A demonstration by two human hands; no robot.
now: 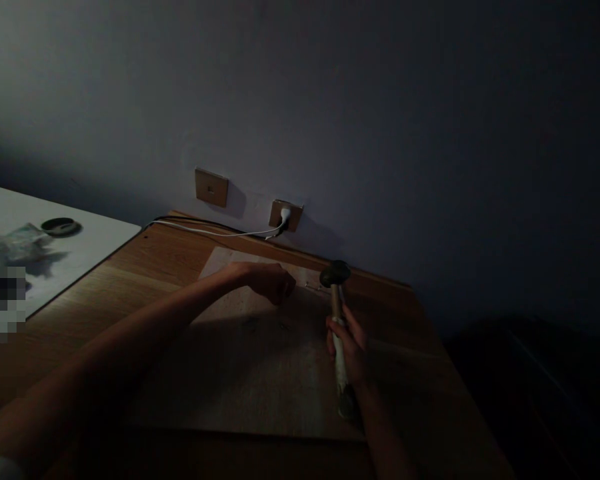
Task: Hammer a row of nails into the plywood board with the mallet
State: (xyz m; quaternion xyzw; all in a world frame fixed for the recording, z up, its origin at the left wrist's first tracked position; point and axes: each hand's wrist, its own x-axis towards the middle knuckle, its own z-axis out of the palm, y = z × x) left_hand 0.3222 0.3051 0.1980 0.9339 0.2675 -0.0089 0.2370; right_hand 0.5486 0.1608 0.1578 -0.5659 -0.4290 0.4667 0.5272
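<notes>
My right hand (349,343) is wrapped round the handle of a hammer (336,300) with a dark rounded head and a pale grip, held upright with the head at the top. My left hand (271,283) is closed over the far part of a pale wooden board (260,373). Whether anything is between its fingers is hidden. A few small, thin light pieces (314,287), too dim to name surely, lie between my left hand and the hammer's head.
The board lies on a wooden table (145,267) against a wall. A white plug (285,215) sits in a wall socket, its cable running left along the table's back edge. On the white table (105,230) at left are a dark round dish (60,227) and a crumpled clear bag (23,243).
</notes>
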